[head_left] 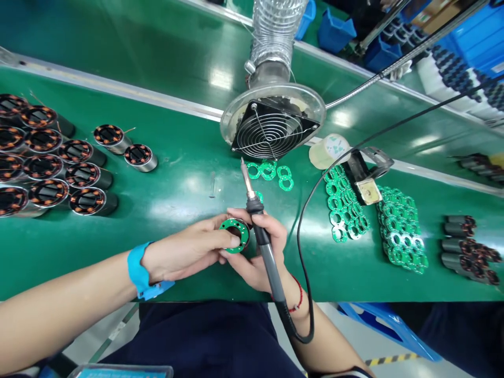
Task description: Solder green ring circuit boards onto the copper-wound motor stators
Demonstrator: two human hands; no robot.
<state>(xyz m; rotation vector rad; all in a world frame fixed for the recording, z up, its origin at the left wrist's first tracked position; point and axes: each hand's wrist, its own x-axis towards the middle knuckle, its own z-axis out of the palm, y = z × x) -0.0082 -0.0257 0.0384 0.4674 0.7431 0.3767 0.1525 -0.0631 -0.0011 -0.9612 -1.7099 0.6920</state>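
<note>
A green ring-shaped circuit board (pixel 232 224) faces up between my hands just above the table's near side. My left hand (pixel 192 244) grips it, the thumb pressed over its middle. A dark round edge shows beneath the board, apparently a motor stator (pixel 248 237), mostly covered by board and fingers. My right hand (pixel 255 265) supports that piece from the right with its fingertips. The same hand also holds a soldering iron (pixel 266 254), its tip pointing up and away, apart from the board. Several loose ring boards (pixel 285 181) lie beyond the tip.
Several motor stators (pixel 47 191) stand at left, others (pixel 468 252) lie at far right. An extractor fan (pixel 271 131) hangs ahead. Right of it are an iron stand (pixel 368 181), a round container (pixel 328 149) and stacked ring boards (pixel 401 231). The iron's black cable (pixel 300 231) loops at right.
</note>
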